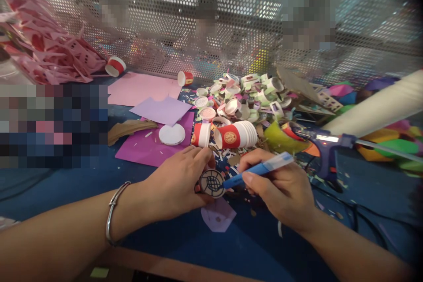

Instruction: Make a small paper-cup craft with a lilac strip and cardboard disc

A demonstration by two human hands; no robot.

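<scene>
A small paper cup piece, its round base facing up with a dark grid drawn inside a ring, is held in my left hand. My right hand grips a blue marker with a pale cap on its back end. The marker's tip is at the right edge of the round base. Below the cup piece lies a cut lilac paper. Just beyond my hands, a stack of red and white paper cups lies on its side.
A heap of cut cup pieces stands behind the stack. Purple paper bears white discs. A glue gun and black cables are at the right. Crumpled pink paper lies back left, before a perforated metal screen.
</scene>
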